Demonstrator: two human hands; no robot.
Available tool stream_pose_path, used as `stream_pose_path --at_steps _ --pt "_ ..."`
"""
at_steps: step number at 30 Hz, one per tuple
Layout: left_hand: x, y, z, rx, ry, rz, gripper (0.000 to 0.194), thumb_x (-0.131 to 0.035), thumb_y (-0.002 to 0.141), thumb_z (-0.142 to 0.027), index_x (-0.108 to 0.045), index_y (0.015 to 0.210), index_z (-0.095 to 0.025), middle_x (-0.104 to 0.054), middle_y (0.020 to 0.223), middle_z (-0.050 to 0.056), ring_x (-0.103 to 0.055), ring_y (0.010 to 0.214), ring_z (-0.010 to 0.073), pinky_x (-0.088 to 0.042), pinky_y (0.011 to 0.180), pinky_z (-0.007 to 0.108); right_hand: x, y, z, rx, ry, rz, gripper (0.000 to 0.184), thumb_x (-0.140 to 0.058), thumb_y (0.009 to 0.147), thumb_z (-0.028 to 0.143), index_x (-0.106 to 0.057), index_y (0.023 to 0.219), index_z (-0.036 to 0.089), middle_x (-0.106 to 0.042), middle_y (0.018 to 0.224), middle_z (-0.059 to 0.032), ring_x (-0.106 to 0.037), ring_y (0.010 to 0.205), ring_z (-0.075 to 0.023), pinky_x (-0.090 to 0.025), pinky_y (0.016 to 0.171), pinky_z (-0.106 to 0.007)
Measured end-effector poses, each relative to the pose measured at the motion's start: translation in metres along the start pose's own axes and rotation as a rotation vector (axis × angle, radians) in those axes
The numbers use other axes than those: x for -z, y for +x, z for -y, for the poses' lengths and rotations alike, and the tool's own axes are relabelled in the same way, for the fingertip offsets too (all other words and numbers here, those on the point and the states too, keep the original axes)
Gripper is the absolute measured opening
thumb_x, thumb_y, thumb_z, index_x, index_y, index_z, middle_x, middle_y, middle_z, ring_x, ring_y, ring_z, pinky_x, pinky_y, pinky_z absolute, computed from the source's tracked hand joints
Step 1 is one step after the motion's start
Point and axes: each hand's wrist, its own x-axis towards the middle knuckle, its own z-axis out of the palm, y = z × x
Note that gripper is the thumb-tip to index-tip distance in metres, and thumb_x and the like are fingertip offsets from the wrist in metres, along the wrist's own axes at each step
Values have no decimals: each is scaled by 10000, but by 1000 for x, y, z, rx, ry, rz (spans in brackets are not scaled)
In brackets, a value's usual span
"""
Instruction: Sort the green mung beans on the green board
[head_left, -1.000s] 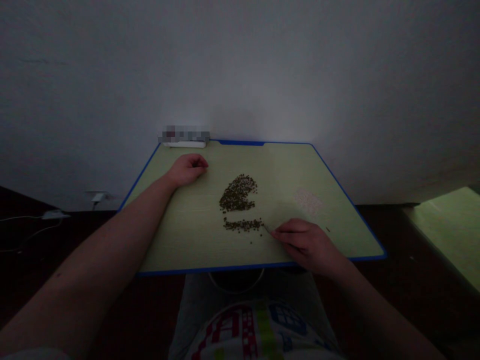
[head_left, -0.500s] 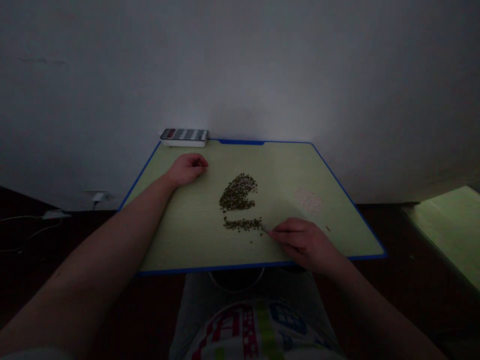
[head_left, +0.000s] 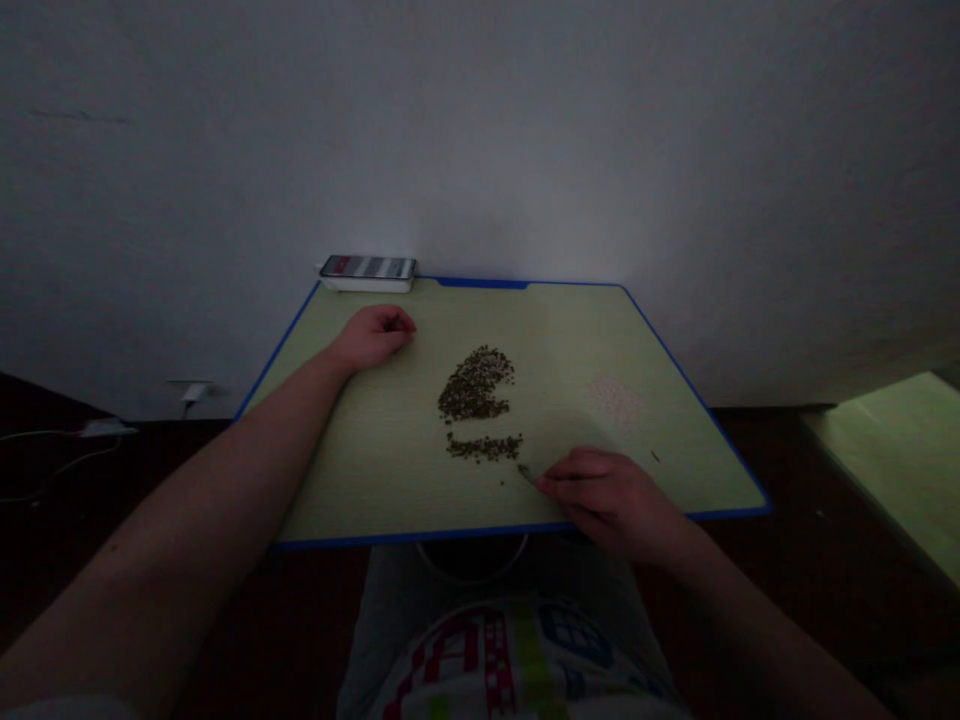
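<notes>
My left hand (head_left: 373, 337) rests on the board's far left part, its fingers loosely curled in, with nothing visible in them. Between the fingertips of my right hand (head_left: 611, 500) is pinched a small thin tool (head_left: 529, 475); the dim light hides its exact kind. Its tip points at the right end of a short row of small dark-green beans (head_left: 484, 448). Behind that row lies a larger heap of dark-green beans (head_left: 472, 388), with paler grains mixed in along its right side. A thin patch of pale grains (head_left: 617, 400) is spread beyond my right hand.
A pale, blue-edged table board (head_left: 555, 330) carries everything. At its far left corner stands a white box (head_left: 367, 284) with a phone-like dark panel on top. A small brown sliver (head_left: 655, 456) lies at right. Behind is a plain wall (head_left: 480, 140).
My right hand has shifted slightly towards me, drawing the tool's tip back from the end of the bean row. My left hand has stayed in place.
</notes>
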Motion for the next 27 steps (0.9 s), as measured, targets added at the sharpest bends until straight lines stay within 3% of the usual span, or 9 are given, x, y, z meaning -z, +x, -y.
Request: stream_pose_path --at_steps 7,16,27 --pt "-1 1 5 -1 -16 0 230 -605 621 -284 -652 811 -165 -557 643 -3 -487 593 126 -391 573 259 -5 3 5 26 -63 34 278 -506 865 93 -671 1085 141 -699 946 -98 -613 797 -176 -515 681 -309" --pt "0 1 1 -15 22 4 241 -593 622 -282 -648 809 -141 -558 644 1 -486 600 125 -390 570 251 -5 -8 3 -47 -81 -32 268 -513 867 86 -672 1078 133 -690 928 -110 -628 821 -189 -527 682 -311" --pt "-1 1 2 -3 10 15 234 -586 628 -276 -646 816 -150 -545 637 -6 -472 585 119 -383 563 251 -6 -7 15 16 -54 11 275 -495 869 89 -655 1083 153 -695 937 -93 -597 771 -179 -497 636 -304"
